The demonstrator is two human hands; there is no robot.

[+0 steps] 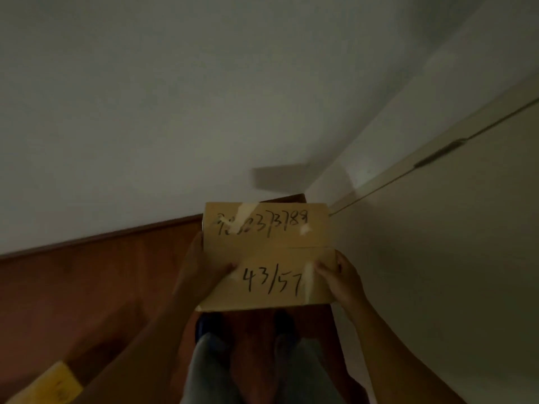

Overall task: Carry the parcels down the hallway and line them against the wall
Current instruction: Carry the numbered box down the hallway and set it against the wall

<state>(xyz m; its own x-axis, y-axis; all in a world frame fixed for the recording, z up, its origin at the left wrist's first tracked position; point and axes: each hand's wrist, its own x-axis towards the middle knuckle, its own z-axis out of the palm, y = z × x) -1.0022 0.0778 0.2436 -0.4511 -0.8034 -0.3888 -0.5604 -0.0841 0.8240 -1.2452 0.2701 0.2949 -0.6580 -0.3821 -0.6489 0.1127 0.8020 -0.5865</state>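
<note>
Head cam, dim light. Nearest to me: legs in grey trousers [262,371] over dark shoes [210,325] on the wooden floor [87,287]. Second parcel [46,386] just shows at bottom-left of frame, on the floor. Main parcel [268,258] is held out front between both hands, above the feet, handwritten numbers facing up. Left hand [201,269] grip wraps the left edge, thumb pressed on top. Right hand [335,272] grip clamps the right edge, fingertips [323,268] on top. Parcel sits between the grips, near the floor's far corner. Beyond: white wall [175,112], door [437,258] at right.
</note>
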